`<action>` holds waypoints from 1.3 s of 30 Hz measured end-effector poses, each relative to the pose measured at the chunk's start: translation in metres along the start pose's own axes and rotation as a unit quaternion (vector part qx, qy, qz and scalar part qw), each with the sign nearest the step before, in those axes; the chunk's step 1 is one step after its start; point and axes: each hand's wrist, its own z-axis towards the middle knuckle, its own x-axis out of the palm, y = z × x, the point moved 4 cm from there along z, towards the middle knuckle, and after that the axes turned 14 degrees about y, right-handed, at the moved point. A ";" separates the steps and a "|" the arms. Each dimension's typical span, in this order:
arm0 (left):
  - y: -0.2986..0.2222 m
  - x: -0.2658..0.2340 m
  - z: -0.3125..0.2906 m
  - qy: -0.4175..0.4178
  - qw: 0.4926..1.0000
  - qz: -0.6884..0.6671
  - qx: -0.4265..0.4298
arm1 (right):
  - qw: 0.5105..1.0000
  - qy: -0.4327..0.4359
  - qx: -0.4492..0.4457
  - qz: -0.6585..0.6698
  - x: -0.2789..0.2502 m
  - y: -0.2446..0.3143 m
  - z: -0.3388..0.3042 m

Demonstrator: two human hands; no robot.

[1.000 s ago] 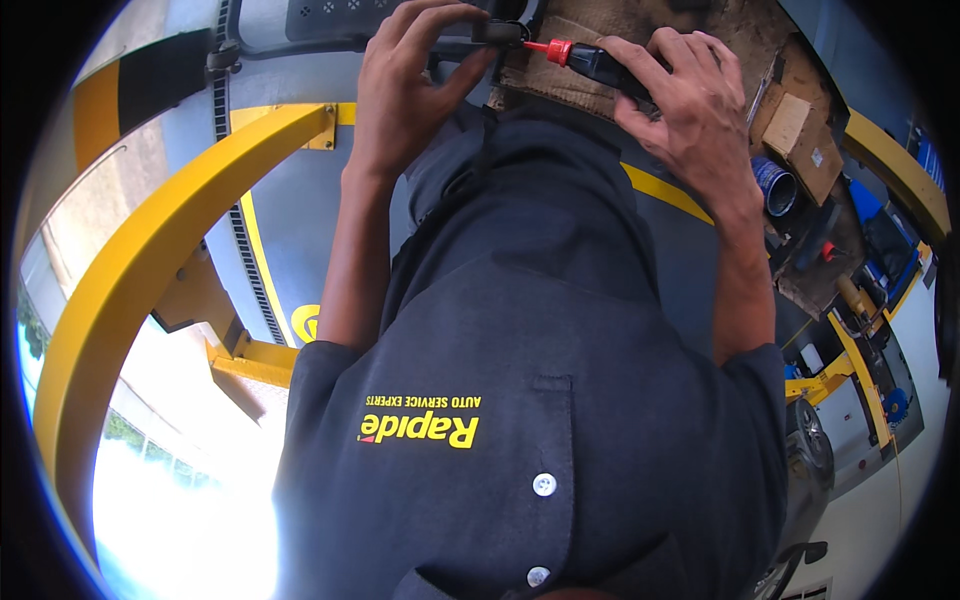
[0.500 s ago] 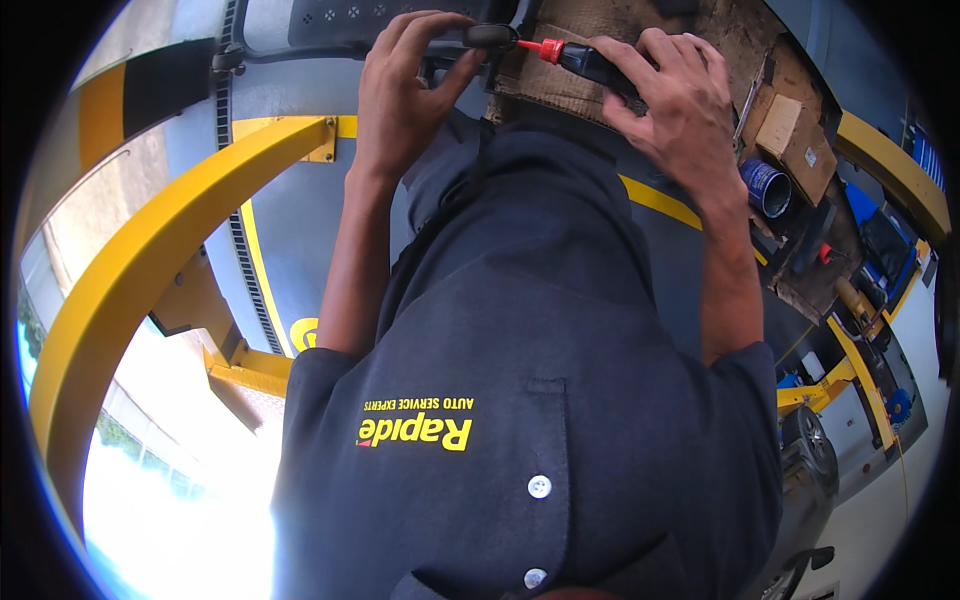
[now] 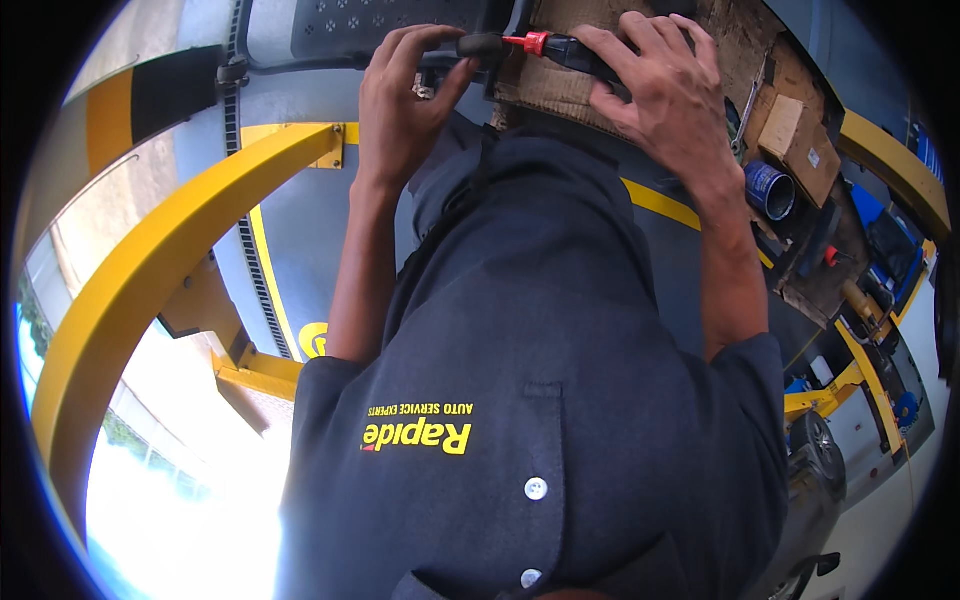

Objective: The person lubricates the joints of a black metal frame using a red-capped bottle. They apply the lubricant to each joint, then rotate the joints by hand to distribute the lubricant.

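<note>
Between the thumb and fingers of my left hand (image 3: 405, 110) is a small dark caster wheel (image 3: 480, 46). It sits at the corner of a black frame with a perforated panel (image 3: 345, 25). My right hand (image 3: 665, 95) grips a black squeeze bottle (image 3: 572, 54) with a red cap (image 3: 536, 43). The bottle lies nearly level, and its thin red nozzle points left with the tip at or very near the wheel. Whether the tip touches, or any fluid comes out, is too small to tell.
Brown cardboard (image 3: 555, 85) lies beneath the bottle. On the right are a small cardboard box (image 3: 800, 145), a dark blue can (image 3: 769, 190) and assorted tools. A curved yellow steel arm (image 3: 150, 225) rises at the left. Another caster (image 3: 232, 72) is at the frame's far-left corner.
Both hands, the wheel and the bottle sit slightly lower and farther left in the picture. The grips look the same, and the nozzle is still at the wheel.
</note>
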 end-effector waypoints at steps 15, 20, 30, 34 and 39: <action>-0.002 -0.002 0.005 -0.003 1.000 0.014 -0.010 | 0.951 -0.050 0.225 0.208 0.097 -0.050 -0.059; -0.002 -0.003 0.025 0.052 0.996 0.010 -0.066 | 0.896 -0.135 0.309 0.288 0.175 -0.065 -0.086; -0.064 -0.026 0.086 0.197 0.970 -0.073 -0.124 | 0.725 -0.315 0.399 0.466 0.257 -0.067 -0.123; -0.043 -0.034 0.072 0.146 0.986 0.032 0.076 | 0.752 -0.242 0.476 0.387 0.257 -0.065 -0.145; 0.003 -0.036 0.036 0.054 0.998 -0.031 -0.016 | 0.737 -0.204 0.522 0.378 0.226 -0.043 -0.156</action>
